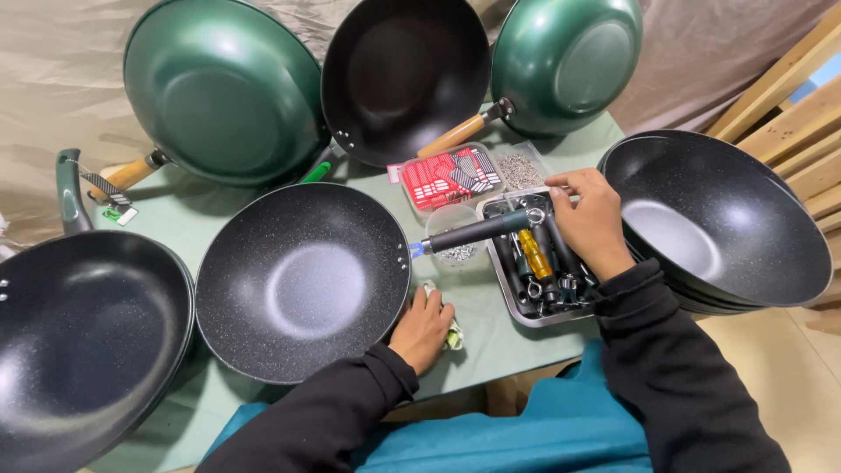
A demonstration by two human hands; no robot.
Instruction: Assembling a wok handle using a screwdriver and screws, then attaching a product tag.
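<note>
A: Pan, black, speckled inside, flat on green table, centre of view; dark handle running right from rim, out over tool tray.
B: Left hand?
A: Resting at pan's near right rim, fingers curled down, touching rim; pale crumpled scrap just beside fingers. Whether gripping anything: cannot tell.
B: Right hand?
A: Over tray, fingertips pinched together at far end of handle, near its ring. Whether anything small held between them: too small to tell.
B: Contents of tray?
A: Dark tools and fittings, one yellow-handled tool among them.
B: Beside tray?
A: Clear box of red-and-white packets, just behind; small clear tub of tiny metal parts to its right; another clear tub under handle.
B: Surroundings?
A: Second black pan at left, touching or just beside first. Stack of black pans at right. At back, leaning upright: green pan with wooden handle, black pan, smaller green pan. Wooden slats at far right. Black sleeves, teal garment below.
</note>
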